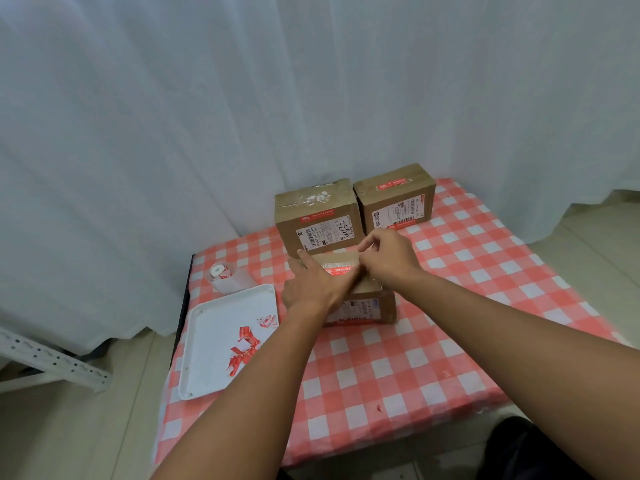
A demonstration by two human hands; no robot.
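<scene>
Parcel: small brown cardboard parcel [386, 304] lying flat on the counter [415, 358], mid-cloth, partly hidden under both hands.
Red label: a red label [341, 270] runs across the parcel's top, between the two hands.
Left hand: left hand [317, 284] lies palm down on the parcel top, fingers [306, 259] straight and apart, pressing beside the label's left end.
Right hand: right hand [389, 258] has curled fingers [369, 242], thumb and forefinger pinched together at the label's right end.
Behind: two larger taped boxes [318, 216], [394, 199] side by side, the left one touching the parcel.
Left side: white tray [194, 341] holding torn red scraps [244, 344]; sticker roll [220, 271] just beyond it.
</scene>
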